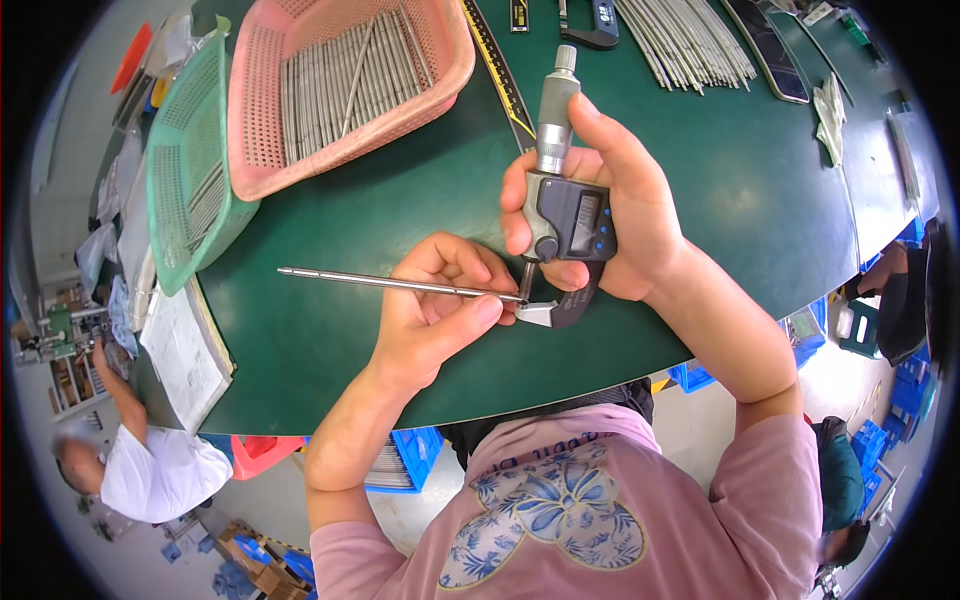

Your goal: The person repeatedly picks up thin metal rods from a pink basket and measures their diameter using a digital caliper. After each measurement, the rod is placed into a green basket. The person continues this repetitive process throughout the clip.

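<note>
Between its thumb and fingers my left hand [432, 306] pinches a thin metal rod [365, 279], which points out to the left. The rod's right end sits at the measuring gap of a digital micrometer [562, 215]; whether the jaws touch it, I cannot tell. My right hand [632, 200] is wrapped round the micrometer's body, with the thumb up against the grey thimble [560, 100]. The small display faces up, its reading too blurred to make out. The micrometer's curved frame hangs below the right fingers, its light metal anvil end next to my left fingertips.
A pink basket [262, 180] with many metal rods stands at the upper left, beside a green basket [165, 220]. More rods [688, 45] lie at the top right near a phone [768, 50]. A ruler [500, 75] and papers [190, 350] rest on the green table [720, 200]. Another person [150, 470] sits at left.
</note>
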The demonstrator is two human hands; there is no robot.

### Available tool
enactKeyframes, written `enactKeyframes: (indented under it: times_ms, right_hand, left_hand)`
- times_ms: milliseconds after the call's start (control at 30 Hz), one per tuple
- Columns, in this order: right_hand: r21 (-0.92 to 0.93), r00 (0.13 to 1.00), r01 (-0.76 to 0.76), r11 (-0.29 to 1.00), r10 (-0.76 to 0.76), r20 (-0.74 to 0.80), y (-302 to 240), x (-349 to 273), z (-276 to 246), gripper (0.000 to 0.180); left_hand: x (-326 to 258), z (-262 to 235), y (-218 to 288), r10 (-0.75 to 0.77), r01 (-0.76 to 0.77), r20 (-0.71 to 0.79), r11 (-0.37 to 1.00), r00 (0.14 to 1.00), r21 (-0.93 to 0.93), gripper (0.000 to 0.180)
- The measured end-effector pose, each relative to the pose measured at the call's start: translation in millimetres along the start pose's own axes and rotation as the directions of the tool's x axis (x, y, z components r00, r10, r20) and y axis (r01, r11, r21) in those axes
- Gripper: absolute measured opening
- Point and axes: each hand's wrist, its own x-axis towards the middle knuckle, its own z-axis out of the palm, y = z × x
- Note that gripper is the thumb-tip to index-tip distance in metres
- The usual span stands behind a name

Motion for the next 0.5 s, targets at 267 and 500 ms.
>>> enactKeyframes:
  times_ms: [267, 500]
  right_hand:
    - [0.012, 1.000, 0.007, 1.000, -0.007, 0.013, 0.0, -0.5, 0.1, 0.069]
    - [-0.014, 0.999, 0.032, 0.999, -0.032, -0.004, 1.5, 1.0, 0.3, 0.067]
  left_hand:
    - [0.2, 0.7, 0.9, -0.002, 0.002, -0.019, 1.000, 1.000, 0.006, 0.017]
    - [-0.4, 1.5, 1.0, -0.021, 0.024, -0.061, 0.999, 0.998, 0.046, 0.015]
